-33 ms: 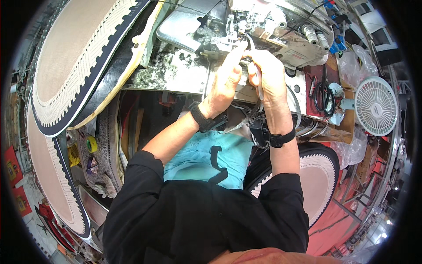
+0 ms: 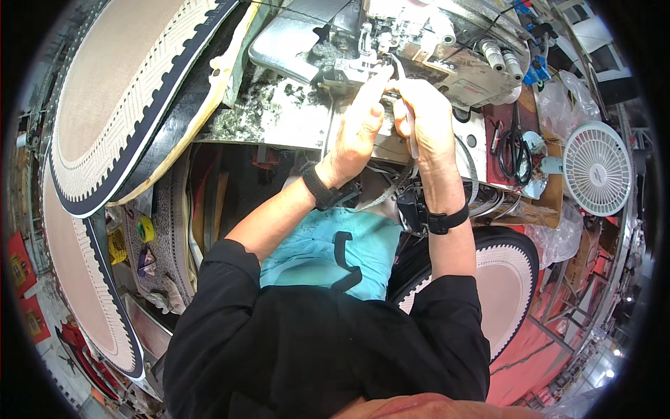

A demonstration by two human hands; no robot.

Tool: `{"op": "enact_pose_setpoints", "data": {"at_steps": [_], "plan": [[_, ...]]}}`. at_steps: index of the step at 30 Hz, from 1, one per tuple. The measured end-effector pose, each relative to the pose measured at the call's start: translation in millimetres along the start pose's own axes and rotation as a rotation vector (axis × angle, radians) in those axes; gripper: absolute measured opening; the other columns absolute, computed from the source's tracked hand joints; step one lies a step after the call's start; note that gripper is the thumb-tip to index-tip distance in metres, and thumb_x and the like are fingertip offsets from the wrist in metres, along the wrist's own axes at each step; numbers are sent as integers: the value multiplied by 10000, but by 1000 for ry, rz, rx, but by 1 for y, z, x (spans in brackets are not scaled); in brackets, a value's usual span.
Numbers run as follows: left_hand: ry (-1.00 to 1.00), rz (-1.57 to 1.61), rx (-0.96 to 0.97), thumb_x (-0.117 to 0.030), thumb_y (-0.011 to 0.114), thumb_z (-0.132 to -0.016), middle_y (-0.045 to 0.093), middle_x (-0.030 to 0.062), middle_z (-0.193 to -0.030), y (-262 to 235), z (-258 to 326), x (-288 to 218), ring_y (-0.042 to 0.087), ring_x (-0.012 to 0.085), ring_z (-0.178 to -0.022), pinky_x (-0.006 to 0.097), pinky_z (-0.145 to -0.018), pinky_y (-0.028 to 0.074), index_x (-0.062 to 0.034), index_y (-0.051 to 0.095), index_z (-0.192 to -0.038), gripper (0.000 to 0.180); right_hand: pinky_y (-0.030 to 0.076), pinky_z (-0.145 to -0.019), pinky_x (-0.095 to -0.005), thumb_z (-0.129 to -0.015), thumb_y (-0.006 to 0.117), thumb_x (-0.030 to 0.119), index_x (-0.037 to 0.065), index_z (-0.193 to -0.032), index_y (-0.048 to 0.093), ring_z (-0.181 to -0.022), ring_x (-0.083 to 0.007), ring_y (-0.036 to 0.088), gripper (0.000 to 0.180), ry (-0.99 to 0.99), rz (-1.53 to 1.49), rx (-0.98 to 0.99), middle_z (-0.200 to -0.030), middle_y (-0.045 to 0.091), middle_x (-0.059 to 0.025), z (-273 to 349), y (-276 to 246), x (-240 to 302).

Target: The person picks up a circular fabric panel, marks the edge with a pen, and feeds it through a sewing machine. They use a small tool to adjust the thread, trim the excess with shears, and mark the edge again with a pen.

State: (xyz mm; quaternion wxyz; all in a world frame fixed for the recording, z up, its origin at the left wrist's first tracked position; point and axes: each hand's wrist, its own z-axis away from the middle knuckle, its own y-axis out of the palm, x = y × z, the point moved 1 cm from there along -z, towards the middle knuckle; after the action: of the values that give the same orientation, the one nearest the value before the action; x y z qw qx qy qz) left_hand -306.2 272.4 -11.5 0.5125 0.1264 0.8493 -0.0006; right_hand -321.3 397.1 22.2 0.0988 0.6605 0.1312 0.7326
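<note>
Both my hands are raised to the front of a sewing machine, near its brightly lit needle area. My right hand is closed on slim metal tweezers. Their bent tip points up towards the needle parts, and the other end sticks out below my palm. Beside it, my left hand reaches up with its fingers stretched out and close together, the fingertips almost touching the right hand's fingers. Any thread between the fingertips is too small to make out.
Large oval mats with patterned borders stand on the left; another oval mat lies lower right. Thread cones sit on the machine. Black scissors and a white fan are on the right. Turquoise cloth covers my lap.
</note>
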Motion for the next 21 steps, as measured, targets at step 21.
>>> {"op": "enact_pose_setpoints", "data": {"at_steps": [21], "plan": [[-43, -66, 80, -409, 293, -952, 249, 175, -1434, 0, -1, 0, 274, 256, -1314, 376, -1089, 160, 47, 214, -1379, 629, 305, -374, -167, -848, 590, 147, 17, -885, 618, -412, -45, 428, 138, 4, 158, 2, -569, 535, -11, -6, -16, 12]]}}
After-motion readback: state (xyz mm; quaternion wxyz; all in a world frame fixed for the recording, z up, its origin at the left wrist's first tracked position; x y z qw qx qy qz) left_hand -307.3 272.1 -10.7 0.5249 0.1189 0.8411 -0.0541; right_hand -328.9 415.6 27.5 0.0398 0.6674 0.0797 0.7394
